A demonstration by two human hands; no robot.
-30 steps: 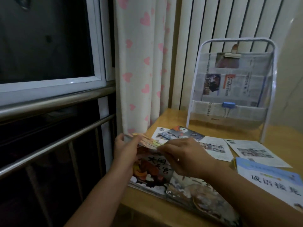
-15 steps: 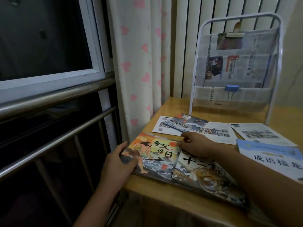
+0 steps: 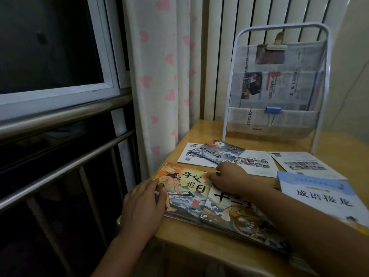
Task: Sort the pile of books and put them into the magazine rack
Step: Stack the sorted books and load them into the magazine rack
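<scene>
Left hand (image 3: pixel 143 204): fingers flat on the orange picture book (image 3: pixel 183 188), steadying its left edge, gripping nothing.
Right hand (image 3: pixel 229 176): fingers loosely curled at the book's top right corner — probably squaring it; grip unclear.
Magazine rack (image 3: pixel 327 80): upright at the surface's (image 3: pixel 207 130) back — well apart, awaiting books.

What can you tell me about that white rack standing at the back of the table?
The magazine rack is a rounded white tube frame holding see-through mesh pockets. It stands upright at the far edge of the wooden table, before a ribbed white wall. Folded newspapers fill the pockets; a wooden clip sits on top, a blue binder clip lower down. Neither hand touches it.
</scene>
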